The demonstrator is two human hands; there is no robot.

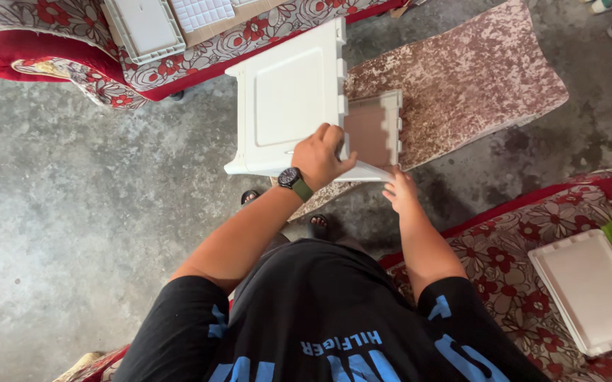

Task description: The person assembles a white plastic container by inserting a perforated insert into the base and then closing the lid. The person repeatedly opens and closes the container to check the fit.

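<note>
While my left hand (324, 157) clamps the edge of the white plastic panel (288, 99) to hold it upright over the mottled rug (472, 81), my right hand (399, 191) steadies its lower corner; whether those fingers close, I cannot tell.

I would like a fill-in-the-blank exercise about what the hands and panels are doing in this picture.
1. The left hand, with a ____ on its wrist, grips the white plastic panel.
2. The right hand touches the panel's ____ edge.
3. Another white panel lies on the floral ____ at right.
4. A mottled mat lies on the ____ floor.

Missing words: watch; lower; cushion; concrete
</note>
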